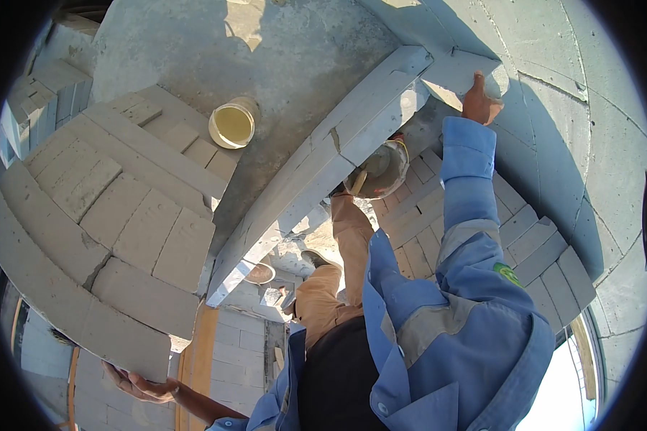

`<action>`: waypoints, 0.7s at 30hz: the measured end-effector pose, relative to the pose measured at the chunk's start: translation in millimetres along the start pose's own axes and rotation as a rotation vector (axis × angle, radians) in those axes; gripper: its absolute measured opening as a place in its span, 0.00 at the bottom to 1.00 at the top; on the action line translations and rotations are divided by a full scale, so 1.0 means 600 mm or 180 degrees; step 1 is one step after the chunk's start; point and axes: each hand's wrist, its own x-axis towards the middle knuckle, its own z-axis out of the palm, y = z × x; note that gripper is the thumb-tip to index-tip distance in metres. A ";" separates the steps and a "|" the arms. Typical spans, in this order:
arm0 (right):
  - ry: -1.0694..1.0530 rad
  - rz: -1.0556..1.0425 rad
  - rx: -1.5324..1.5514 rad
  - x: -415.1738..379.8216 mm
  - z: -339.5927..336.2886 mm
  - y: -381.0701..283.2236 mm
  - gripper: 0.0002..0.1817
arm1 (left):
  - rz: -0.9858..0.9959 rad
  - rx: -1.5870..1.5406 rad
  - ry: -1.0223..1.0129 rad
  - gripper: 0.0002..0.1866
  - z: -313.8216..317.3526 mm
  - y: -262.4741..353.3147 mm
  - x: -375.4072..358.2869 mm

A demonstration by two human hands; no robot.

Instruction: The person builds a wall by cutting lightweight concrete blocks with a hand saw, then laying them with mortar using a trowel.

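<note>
My right hand [482, 104] is at a grey block [461, 74] at the far end of the low block wall [323, 154], against the large curved wall. One digit points forward on the block's face; the others are bent at its edge. At the lower left, my left hand [142, 386] touches the lower edge of a long grey block [118, 334] beside the block stack. Its fingers are stretched out, partly hidden by that edge.
A pale bucket [232, 123] stands on the concrete floor [309, 65] beyond the low wall. Another bucket [381, 171] with a tool handle is on the near side. More stacked blocks [546, 266] are at right. A round bowl [259, 273] lies near my feet.
</note>
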 end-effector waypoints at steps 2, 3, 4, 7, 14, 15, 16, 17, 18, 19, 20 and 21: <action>0.0042 0.0162 0.0090 -0.016 -0.010 -0.021 0.52 | 0.0028 0.0037 -0.0002 0.40 0.001 0.002 -0.002; -0.0006 0.0147 0.0111 -0.015 -0.011 -0.020 0.54 | 0.0013 0.0028 0.0008 0.40 0.002 0.003 -0.002; -0.0054 0.0135 0.0130 -0.014 -0.012 -0.020 0.55 | 0.0021 0.0064 0.0009 0.40 0.001 0.003 -0.001; 0.0005 0.0112 0.0189 -0.020 -0.016 -0.026 0.55 | 0.0034 0.0177 0.0066 0.40 0.004 0.010 -0.001; -0.0173 0.0167 0.0373 0.012 0.009 -0.007 0.52 | 0.0369 0.0299 0.0267 0.37 0.007 -0.007 0.004; -0.0348 0.0149 0.0219 0.019 0.012 -0.011 0.50 | 0.0383 0.0297 0.0291 0.37 0.007 -0.010 0.005; -0.0520 0.0134 0.0062 0.021 0.011 -0.008 0.48 | 0.0392 0.0285 0.0296 0.37 0.008 -0.012 0.006; -0.0516 0.0141 0.0082 0.021 0.009 -0.004 0.48 | 0.0396 0.0270 0.0299 0.37 0.009 -0.014 0.007; -0.0437 0.0158 0.0143 0.021 0.008 -0.002 0.48 | 0.0395 0.0265 0.0320 0.37 0.011 -0.014 0.005; -0.0370 0.0167 0.0205 0.015 0.007 -0.009 0.48 | 0.0290 0.0225 0.0351 0.37 0.015 -0.003 0.003; -0.0393 0.0154 0.0225 0.010 0.007 -0.016 0.48 | 0.0183 0.0195 0.0383 0.37 0.018 0.005 0.003; -0.0394 0.0164 0.0267 0.015 0.010 -0.013 0.48 | 0.0172 0.0212 0.0407 0.37 0.018 0.003 0.004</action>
